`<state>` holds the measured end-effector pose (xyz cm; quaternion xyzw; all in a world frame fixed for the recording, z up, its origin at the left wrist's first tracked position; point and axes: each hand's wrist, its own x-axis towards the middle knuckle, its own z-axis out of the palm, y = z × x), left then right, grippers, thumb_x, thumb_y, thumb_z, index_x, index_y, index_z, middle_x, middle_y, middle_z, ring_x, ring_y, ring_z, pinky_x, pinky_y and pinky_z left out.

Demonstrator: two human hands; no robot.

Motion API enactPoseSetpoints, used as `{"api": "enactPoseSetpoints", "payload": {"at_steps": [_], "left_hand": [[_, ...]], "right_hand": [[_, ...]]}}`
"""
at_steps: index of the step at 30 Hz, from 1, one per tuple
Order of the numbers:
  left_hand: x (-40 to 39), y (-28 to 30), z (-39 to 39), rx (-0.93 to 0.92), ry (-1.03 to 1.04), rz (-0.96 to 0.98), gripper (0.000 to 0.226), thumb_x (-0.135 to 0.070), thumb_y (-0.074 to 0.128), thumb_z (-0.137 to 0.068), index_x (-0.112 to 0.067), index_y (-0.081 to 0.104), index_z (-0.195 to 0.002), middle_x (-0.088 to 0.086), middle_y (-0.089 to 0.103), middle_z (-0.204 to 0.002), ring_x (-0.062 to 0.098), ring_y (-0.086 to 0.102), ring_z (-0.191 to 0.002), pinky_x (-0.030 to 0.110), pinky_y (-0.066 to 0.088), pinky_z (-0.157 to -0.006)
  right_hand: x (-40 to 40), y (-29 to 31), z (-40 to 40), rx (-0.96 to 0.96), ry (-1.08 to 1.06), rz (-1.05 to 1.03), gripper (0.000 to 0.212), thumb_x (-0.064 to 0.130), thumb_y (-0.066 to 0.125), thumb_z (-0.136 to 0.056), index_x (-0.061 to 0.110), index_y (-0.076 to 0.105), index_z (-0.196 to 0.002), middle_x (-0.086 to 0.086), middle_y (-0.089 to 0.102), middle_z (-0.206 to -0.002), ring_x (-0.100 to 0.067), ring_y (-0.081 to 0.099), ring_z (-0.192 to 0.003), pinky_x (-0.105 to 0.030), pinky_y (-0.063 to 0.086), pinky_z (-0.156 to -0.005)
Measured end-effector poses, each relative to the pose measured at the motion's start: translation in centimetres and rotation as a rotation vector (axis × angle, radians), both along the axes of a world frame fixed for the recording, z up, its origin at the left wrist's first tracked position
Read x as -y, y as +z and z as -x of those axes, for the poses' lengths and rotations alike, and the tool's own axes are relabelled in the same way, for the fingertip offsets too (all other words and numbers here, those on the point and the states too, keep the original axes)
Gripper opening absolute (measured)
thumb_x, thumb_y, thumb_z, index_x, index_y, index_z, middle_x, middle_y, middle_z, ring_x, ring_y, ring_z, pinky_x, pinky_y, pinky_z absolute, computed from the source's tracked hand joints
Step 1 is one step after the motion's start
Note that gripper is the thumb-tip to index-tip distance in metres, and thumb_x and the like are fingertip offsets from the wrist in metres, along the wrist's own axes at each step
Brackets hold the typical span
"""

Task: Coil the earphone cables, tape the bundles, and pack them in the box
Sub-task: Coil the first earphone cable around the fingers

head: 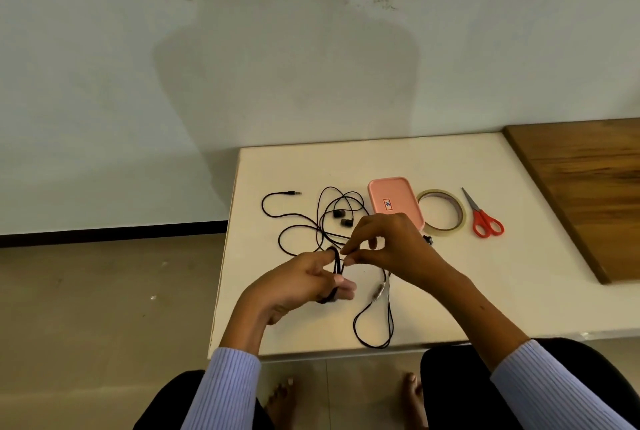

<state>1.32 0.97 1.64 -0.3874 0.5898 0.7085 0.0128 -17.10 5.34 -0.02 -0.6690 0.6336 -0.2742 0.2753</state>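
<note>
Left hand [298, 282] | thin black cable [337, 265] looped | right hand [384, 246] pinching

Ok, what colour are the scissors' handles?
Red, on the scissors right of the tape roll; head view.

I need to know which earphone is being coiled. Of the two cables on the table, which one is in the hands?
The black cable, looped around the left hand fingers and fed by the right hand. The other cable, with a silver piece, lies loose near the table's front edge.
</note>
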Motion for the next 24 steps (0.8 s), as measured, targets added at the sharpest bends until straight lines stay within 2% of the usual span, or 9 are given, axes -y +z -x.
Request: {"api": "enactPoseSetpoints", "payload": {"at_steps": [2,4,7,11,14,17,20,22,24], "left_hand": [[0.1,0.2,-0.2,-0.049,-0.059,-0.076,0.039,-0.008,0.047,-0.098,-0.023,0.043,-0.133,0.014,0.069,-0.114,0.019,0.068,-0.102,0.024,0.051,-0.092],[0.2,0.4,-0.5,-0.1,-0.089,-0.135,0.042,-0.007,0.045,-0.098,-0.022,0.04,-0.137,0.017,0.068,-0.114,0.024,0.067,-0.104,0.029,0.052,-0.093],[0.3,1.0,-0.7,-0.207,-0.085,-0.209,0.043,-0.007,0.045,-0.096,-0.018,0.041,-0.137,0.021,0.066,-0.115,0.029,0.066,-0.107,0.031,0.052,-0.091],[0.6,1.6,-1.1,-0.352,-0.065,-0.257,0.04,-0.011,0.046,-0.093,-0.017,0.046,-0.133,0.025,0.064,-0.116,0.032,0.064,-0.108,0.03,0.052,-0.089],[0.7,1.7,-1.3,-0.428,-0.071,-0.283,0.041,-0.01,0.046,-0.094,-0.014,0.046,-0.135,0.028,0.063,-0.116,0.034,0.064,-0.107,0.031,0.053,-0.086],[0.7,1.8,-1.1,-0.555,0.008,-0.329,0.039,-0.008,0.044,-0.093,-0.01,0.049,-0.132,0.028,0.064,-0.114,0.034,0.065,-0.105,0.032,0.054,-0.085],[0.7,1.7,-0.2,-0.63,0.235,-0.332,0.036,-0.006,0.044,-0.09,-0.001,0.05,-0.126,0.028,0.066,-0.11,0.031,0.068,-0.101,0.032,0.056,-0.082],[0.8,1.4,0.4,-0.657,0.376,-0.302,0.034,-0.007,0.045,-0.088,0.002,0.049,-0.121,0.029,0.066,-0.109,0.03,0.068,-0.101,0.031,0.057,-0.082],[1.1,1.0,0.8,-0.671,0.49,-0.234,0.027,-0.007,0.046,-0.089,0.001,0.048,-0.115,0.028,0.066,-0.109,0.031,0.067,-0.103,0.034,0.054,-0.09]], "right_hand": [[0.0,0.2,0.3,0.119,-0.004,-0.009,0.013,0.022,0.079,-0.071,0.02,0.078,-0.084,0.004,0.069,-0.079,-0.01,0.055,-0.071,-0.013,0.042,-0.06],[0.0,0.4,0.5,0.228,-0.012,-0.022,0.012,0.015,0.079,-0.072,0.017,0.077,-0.084,0.003,0.07,-0.079,-0.006,0.057,-0.073,-0.013,0.043,-0.064],[0.0,0.5,0.8,0.362,-0.035,-0.048,0.013,0.007,0.075,-0.075,0.012,0.077,-0.087,-0.001,0.072,-0.083,-0.01,0.065,-0.081,-0.021,0.052,-0.075],[-0.2,0.7,0.7,0.612,-0.116,-0.115,0.015,0.006,0.068,-0.081,0.004,0.074,-0.095,-0.008,0.073,-0.092,-0.015,0.068,-0.092,-0.021,0.053,-0.084],[-0.1,0.5,0.3,0.74,-0.166,-0.189,0.014,0.003,0.062,-0.086,0.005,0.072,-0.096,-0.008,0.073,-0.097,-0.012,0.067,-0.092,-0.018,0.052,-0.08],[-0.1,0.4,-0.5,0.84,-0.172,-0.244,0.016,0.005,0.056,-0.089,0.009,0.07,-0.094,-0.006,0.069,-0.089,-0.014,0.061,-0.082,-0.023,0.048,-0.076],[-0.1,0.0,-2.2,0.718,-0.221,-0.254,0.021,-0.003,0.049,-0.091,0.006,0.068,-0.093,-0.009,0.066,-0.081,-0.015,0.059,-0.076,-0.027,0.048,-0.07],[-0.2,-0.2,-3.4,0.594,-0.229,-0.26,0.026,-0.003,0.044,-0.09,0.008,0.064,-0.078,-0.003,0.062,-0.068,-0.01,0.053,-0.062,-0.027,0.045,-0.061],[-0.1,-0.3,-4.0,0.459,-0.198,-0.224,0.029,0.004,0.046,-0.092,0.01,0.058,-0.066,0.004,0.056,-0.057,-0.004,0.043,-0.049,-0.02,0.037,-0.054]]}}
